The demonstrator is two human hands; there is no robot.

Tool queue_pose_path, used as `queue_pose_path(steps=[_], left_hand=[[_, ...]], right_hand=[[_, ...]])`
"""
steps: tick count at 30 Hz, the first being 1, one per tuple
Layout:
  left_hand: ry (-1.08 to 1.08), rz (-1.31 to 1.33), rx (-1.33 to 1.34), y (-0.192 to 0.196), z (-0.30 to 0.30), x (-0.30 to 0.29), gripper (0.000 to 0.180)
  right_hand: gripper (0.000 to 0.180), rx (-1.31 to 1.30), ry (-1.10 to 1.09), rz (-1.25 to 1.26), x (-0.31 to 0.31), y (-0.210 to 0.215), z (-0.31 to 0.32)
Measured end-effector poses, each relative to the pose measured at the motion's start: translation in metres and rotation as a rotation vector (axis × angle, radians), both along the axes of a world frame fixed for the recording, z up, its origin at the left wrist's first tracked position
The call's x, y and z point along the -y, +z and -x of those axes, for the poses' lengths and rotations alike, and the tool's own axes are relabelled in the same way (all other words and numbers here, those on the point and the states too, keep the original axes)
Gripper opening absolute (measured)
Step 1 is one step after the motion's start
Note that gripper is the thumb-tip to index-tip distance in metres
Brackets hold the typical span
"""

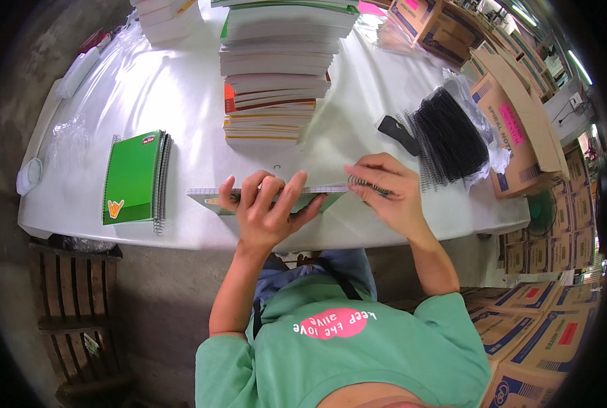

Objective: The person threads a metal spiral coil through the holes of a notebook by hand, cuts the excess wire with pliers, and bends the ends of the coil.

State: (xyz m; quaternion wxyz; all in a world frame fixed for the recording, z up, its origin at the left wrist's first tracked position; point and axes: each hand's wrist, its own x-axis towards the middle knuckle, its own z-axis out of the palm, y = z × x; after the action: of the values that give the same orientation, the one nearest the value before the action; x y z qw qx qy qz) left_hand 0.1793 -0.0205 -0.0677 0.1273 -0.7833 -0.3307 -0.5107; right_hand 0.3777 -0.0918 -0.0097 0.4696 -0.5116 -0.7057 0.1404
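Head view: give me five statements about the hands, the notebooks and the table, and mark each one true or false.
1. The left hand presses on an unbound notebook at the table's near edge. True.
2. The right hand is empty. False: its fingers pinch a black spiral coil at the notebook's end.
3. A pile of black spiral coils lies right of the hands. True.
4. The green spiral notebooks lie on the tall stack of notebooks. False: they lie flat on the white table, left of the hands.
5. Cardboard boxes stand at the table's right. True.
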Motion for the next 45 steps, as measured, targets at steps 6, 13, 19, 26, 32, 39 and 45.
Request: queue_pose_path(steps=[6, 13, 19, 26, 32, 39, 45], left_hand=[[-0.008, 0.011, 0.01, 0.003, 0.0, 0.001, 0.033], [-0.001, 0.018, 0.033, 0.002, -0.002, 0.002, 0.033], [-0.011, 0.02, 0.042, 0.003, -0.002, 0.001, 0.031], [-0.008, 0.136, 0.031, 0.014, -0.005, 0.007, 0.034], [0.02, 0.161, 0.029, 0.012, -0.009, 0.007, 0.039], [0.029, 0.024, 0.016, 0.001, -0.008, 0.006, 0.042], [0.069, -0.039, 0.024, -0.006, -0.008, 0.01, 0.044]], right_hand=[[0.037, 0.102, -0.028, 0.005, -0.006, -0.006, -0.005], [0.039, 0.016, 0.136, 0.155, -0.003, 0.005, -0.009], [0.039, -0.023, 0.187, 0.228, -0.003, 0.006, -0.014], [0.038, 0.076, 0.217, 0.175, 0.002, 0.009, -0.014], [0.026, 0.066, 0.209, 0.396, 0.003, 0.014, -0.019], [0.024, 0.059, 0.066, 0.425, 0.012, 0.016, -0.006], [0.025, 0.127, 0.019, 0.122, 0.023, 0.005, -0.005]])
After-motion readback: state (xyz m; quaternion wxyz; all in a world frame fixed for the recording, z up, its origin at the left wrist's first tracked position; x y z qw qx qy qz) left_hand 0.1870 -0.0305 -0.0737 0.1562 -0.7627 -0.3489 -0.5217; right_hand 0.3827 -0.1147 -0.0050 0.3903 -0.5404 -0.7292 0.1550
